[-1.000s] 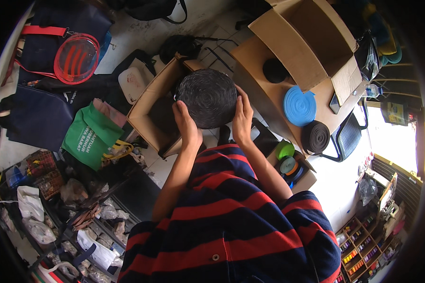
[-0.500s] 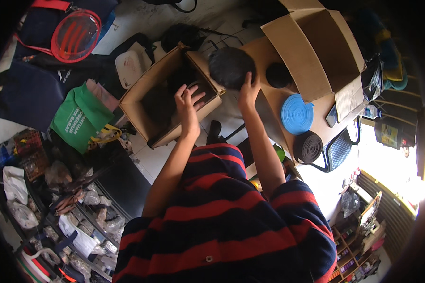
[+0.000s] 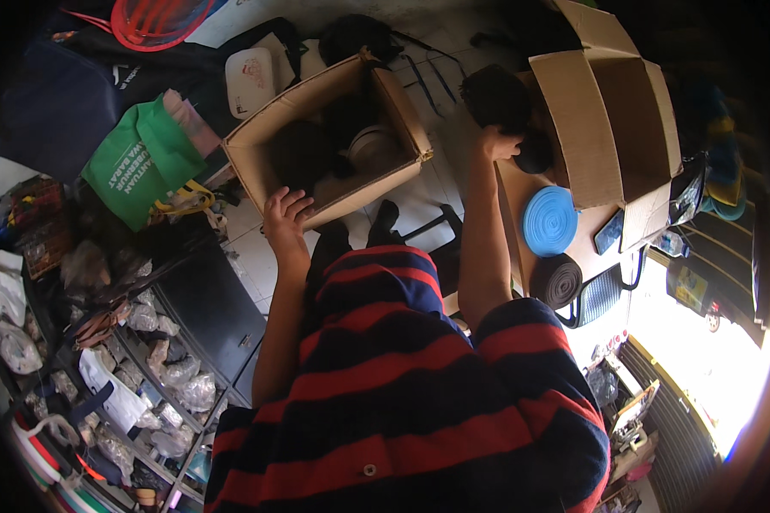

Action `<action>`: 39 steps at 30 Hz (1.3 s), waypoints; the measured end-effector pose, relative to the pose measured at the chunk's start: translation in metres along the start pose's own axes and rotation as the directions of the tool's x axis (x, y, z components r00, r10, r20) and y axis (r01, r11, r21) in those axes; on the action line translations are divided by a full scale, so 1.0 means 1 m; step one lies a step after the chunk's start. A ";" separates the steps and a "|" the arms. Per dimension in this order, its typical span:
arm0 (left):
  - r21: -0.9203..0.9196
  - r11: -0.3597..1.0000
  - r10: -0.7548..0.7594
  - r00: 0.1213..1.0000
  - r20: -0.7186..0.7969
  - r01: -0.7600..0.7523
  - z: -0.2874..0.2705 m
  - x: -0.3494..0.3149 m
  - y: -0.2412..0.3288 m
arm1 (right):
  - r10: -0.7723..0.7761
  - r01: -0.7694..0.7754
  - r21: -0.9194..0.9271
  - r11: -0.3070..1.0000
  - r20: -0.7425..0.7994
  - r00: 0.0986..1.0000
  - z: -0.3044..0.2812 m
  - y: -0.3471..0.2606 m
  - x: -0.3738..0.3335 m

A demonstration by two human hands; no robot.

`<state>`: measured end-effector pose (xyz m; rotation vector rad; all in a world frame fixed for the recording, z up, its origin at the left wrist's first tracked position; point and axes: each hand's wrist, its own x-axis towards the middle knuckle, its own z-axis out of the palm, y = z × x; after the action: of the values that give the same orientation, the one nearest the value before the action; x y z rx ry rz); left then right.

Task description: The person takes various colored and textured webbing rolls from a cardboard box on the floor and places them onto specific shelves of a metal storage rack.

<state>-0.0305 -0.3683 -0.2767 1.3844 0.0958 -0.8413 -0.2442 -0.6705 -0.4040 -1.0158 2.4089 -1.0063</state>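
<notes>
My right hand [image 3: 503, 144] is closed on the near edge of a dark round roll [image 3: 494, 98], holding it over the far end of a brown tabletop. Deep shadow hides its surface. Right beside that hand lies a smaller black roll [image 3: 535, 154]. Nearer me on the same top sit a blue coiled roll [image 3: 549, 222] of strap-like material and a dark brown coiled roll [image 3: 556, 280]. My left hand [image 3: 287, 218] rests with fingers apart at the near left edge of an uncovered cardboard box [image 3: 364, 201]. Inside that box are dark round shapes and a paler round item [image 3: 375, 147].
A second cardboard box [image 3: 577, 120] with raised flaps stands on the tabletop at right, a phone [image 3: 608, 232] beside it. A green bag [image 3: 141, 158] lies left of the first box. Shelves of plastic-wrapped goods [image 3: 180, 376] fill the lower left. A chair [image 3: 597, 295] stands right.
My right hand has carried the dark roll right and away, from beside the uncovered box to over the tabletop. My left hand has dropped from above the box to its near left edge.
</notes>
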 end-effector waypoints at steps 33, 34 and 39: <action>0.201 0.979 0.020 0.982 -0.186 0.018 -0.129 0.065 0.034 | -0.183 0.935 0.082 0.345 0.983 -0.019 0.191 -0.021 -0.291; 0.066 0.998 0.009 0.972 -0.236 0.007 -0.126 0.057 0.029 | -0.131 0.944 0.080 0.320 0.991 -0.040 0.198 -0.020 -0.294; 0.021 1.000 -0.010 0.912 -0.411 0.021 -0.089 0.040 0.014 | -0.042 0.936 0.124 0.329 0.992 -0.117 0.197 -0.026 -0.285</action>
<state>0.0422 -0.3084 -0.3067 1.5703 0.4236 -0.5525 0.0705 -0.5711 -0.5118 -2.2398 0.8909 0.6859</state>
